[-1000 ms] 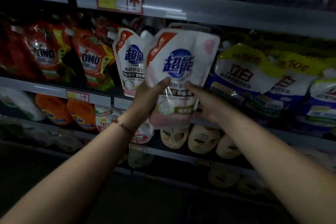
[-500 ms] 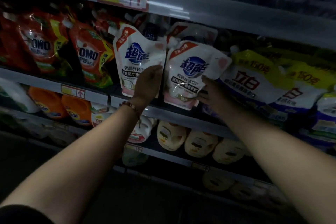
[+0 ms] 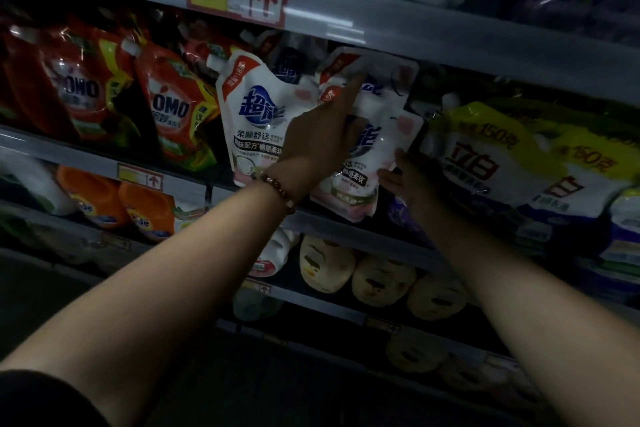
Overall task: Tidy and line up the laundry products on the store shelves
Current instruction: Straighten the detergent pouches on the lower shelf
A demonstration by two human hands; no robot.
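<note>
Both hands are up at the middle shelf (image 3: 346, 224) working on the white-and-pink detergent pouch (image 3: 374, 156). It stands on the shelf edge, leaning back a bit, right next to an identical pouch (image 3: 254, 125) on its left. The left hand (image 3: 322, 135) is spread loosely over the pouch's front upper-left — the index finger (image 3: 353, 87) stretches up to touch a third pouch (image 3: 372, 76) tucked behind. The right hand (image 3: 403, 175) sits at the lower right edge, fingers curled around that side (can't tell how tight, it's dark). Yellow-and-white bags (image 3: 502, 156) crowd in just beside it, orange OMO pouches (image 3: 173, 114) further left.
</note>
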